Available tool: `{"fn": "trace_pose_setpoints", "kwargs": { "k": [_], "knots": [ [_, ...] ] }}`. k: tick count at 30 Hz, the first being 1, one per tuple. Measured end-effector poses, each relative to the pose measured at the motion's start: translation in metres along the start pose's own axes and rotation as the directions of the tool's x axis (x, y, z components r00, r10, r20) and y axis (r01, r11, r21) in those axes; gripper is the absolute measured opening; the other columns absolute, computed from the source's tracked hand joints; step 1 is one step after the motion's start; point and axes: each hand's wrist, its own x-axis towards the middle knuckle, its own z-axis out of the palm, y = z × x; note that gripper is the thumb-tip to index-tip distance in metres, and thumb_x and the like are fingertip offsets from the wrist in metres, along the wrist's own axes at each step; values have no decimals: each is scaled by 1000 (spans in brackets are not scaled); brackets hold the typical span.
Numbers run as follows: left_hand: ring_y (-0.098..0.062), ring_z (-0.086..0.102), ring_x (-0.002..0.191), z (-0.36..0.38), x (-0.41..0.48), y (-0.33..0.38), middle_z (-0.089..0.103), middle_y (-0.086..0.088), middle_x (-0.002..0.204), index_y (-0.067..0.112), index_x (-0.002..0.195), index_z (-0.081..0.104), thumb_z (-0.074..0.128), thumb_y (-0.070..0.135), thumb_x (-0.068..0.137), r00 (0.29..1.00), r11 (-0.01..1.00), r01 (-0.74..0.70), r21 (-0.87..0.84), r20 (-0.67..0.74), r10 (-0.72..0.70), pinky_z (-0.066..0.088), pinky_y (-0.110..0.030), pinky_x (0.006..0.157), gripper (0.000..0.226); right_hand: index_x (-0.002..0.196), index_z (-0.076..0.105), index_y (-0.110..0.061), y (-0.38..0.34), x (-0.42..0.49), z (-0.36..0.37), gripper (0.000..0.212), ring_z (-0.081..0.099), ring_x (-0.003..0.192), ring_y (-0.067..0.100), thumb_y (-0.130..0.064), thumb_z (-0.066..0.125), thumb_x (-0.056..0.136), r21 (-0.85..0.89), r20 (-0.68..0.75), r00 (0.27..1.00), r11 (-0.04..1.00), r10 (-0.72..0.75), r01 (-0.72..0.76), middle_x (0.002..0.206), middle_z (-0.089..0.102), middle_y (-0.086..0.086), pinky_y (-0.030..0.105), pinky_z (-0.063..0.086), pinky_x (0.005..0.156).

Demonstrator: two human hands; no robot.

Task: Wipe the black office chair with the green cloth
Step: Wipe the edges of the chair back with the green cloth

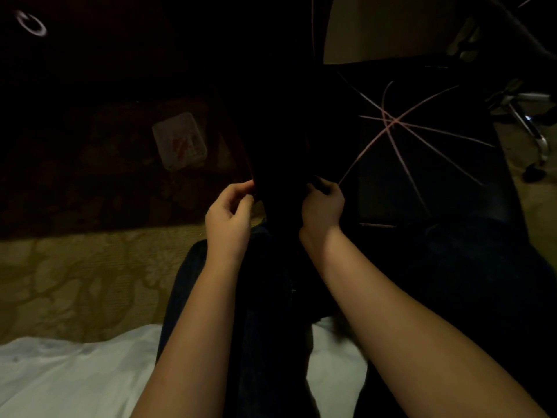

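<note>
Dim light. Left hand (pixel 229 212) pinches left edge of cloth (pixel 283 158), fingers curled. Right hand (pixel 322 206) grips right edge, fingers curled. Cloth held up between hands above lap, colour lost in dark. Chair (pixel 535 140): chrome leg and caster far right, well apart from hands. Patterned carpet (pixel 75 282) left, white sheet (pixel 60 372) below.

One wide-angle camera, worn on the person's head, faces forward and steeply down in dim light. Both forearms run from the near edge to the left hand (pixel 230 212) and right hand (pixel 322 206), close at mid-frame, pinching a dark cloth (pixel 283 176). Patterned floor (pixel 75 282) fills the left; the far part is nearly black.
</note>
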Motion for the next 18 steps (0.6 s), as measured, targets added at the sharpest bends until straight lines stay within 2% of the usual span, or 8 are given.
{"fn": "trace_pose_setpoints", "kwargs": {
  "k": [4,7,9,11,13,15,18],
  "knots": [
    [11,61,94,0,-2,1,67,18,103,36,106,65,52,13,99,1000,1000,4,-16,15,-4,49,-11,78,27,112,60,-3,-14,-7,-10,20,63,101,26,0,55,93,-59,17,995,993,-101,102,110,65,18,40,51,97],
    [1,62,103,0,-2,0,67,15,109,39,105,63,51,14,99,999,1000,12,-27,31,-11,52,-25,91,28,99,61,-15,-25,-12,-20,15,64,92,13,-2,56,93,-62,61,976,975,-210,214,96,66,2,18,53,80],
    [0,61,106,0,-1,0,66,15,111,36,109,63,51,14,99,999,1000,11,-17,40,-10,51,-28,95,27,92,59,-22,-34,-19,-24,19,62,82,-3,-3,58,92,-90,80,937,934,-339,346,91,64,-7,8,48,70],
    [4,62,102,0,-1,-1,67,17,109,36,110,63,52,14,99,999,1000,6,-7,38,-6,51,-25,92,27,92,59,-24,-43,-28,-28,22,60,82,-9,-2,59,91,-126,115,879,871,-463,475,92,63,-10,6,47,73],
    [7,61,99,1,-2,-1,68,22,103,40,105,64,53,15,98,1000,1000,-2,-3,24,2,50,-16,85,28,96,61,-21,-50,-37,-31,20,60,92,-6,-2,60,91,-140,156,804,793,-574,593,99,64,-7,12,49,84],
    [11,61,96,2,-3,0,67,27,99,45,101,63,54,16,97,1000,1000,-13,15,4,13,47,-9,77,30,100,62,-15,-59,-45,-32,17,61,97,1,-1,61,90,-130,193,714,703,-673,699,104,64,1,18,51,88],
    [6,62,97,4,-3,-2,68,21,104,44,102,64,54,17,97,1000,1000,11,2,-1,-11,51,-20,84,29,102,64,-8,-74,-54,-29,18,61,98,3,2,63,87,-99,242,570,564,-785,820,104,64,7,16,50,86]
  ]
}}
